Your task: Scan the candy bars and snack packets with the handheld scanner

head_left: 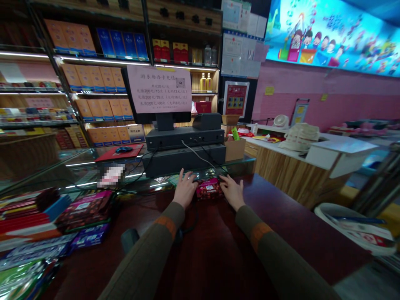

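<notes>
A dark red and magenta snack packet lies on the dark wooden counter, near its far edge. My left hand is at the packet's left side, fingers spread and pointing forward. On the other side, my right hand touches the packet's right edge, its fingers stretched out. Neither hand is wrapped round the packet. Just behind it, a greenish packet shows partly beyond my left fingers.
Packets in similar magenta are piled at the left, with purple packets in front. A cash register base with a monitor stands ahead. Cables trail over the glass case. A white bin stands at right.
</notes>
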`<action>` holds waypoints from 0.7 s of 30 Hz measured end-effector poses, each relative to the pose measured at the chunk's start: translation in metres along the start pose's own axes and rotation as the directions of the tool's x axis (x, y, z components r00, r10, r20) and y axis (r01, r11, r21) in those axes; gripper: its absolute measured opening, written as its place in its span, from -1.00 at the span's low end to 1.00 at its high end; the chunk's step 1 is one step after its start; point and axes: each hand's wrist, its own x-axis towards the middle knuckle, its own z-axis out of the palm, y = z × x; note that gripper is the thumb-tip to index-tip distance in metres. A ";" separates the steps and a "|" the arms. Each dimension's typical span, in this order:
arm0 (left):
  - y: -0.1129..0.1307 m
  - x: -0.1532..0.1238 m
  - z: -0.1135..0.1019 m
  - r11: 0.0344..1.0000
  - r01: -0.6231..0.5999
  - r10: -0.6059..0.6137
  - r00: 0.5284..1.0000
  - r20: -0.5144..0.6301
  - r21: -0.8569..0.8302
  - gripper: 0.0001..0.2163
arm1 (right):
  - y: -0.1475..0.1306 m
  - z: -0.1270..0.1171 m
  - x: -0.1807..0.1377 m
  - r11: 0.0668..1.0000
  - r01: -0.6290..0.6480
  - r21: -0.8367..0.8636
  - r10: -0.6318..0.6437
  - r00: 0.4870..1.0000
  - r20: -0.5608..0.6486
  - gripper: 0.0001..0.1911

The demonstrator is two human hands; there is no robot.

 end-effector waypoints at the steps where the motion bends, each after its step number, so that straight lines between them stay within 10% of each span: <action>1: 0.000 -0.001 0.000 1.000 0.001 -0.001 1.000 -0.001 -0.002 -0.81 | 0.000 0.000 0.000 1.000 -0.002 0.001 0.002 1.000 -0.004 -0.62; 21: -0.002 -0.009 -0.007 1.000 0.019 -0.019 0.999 0.048 0.017 -0.80 | -0.012 -0.007 -0.004 0.995 -0.087 -0.037 0.088 0.996 0.022 -0.60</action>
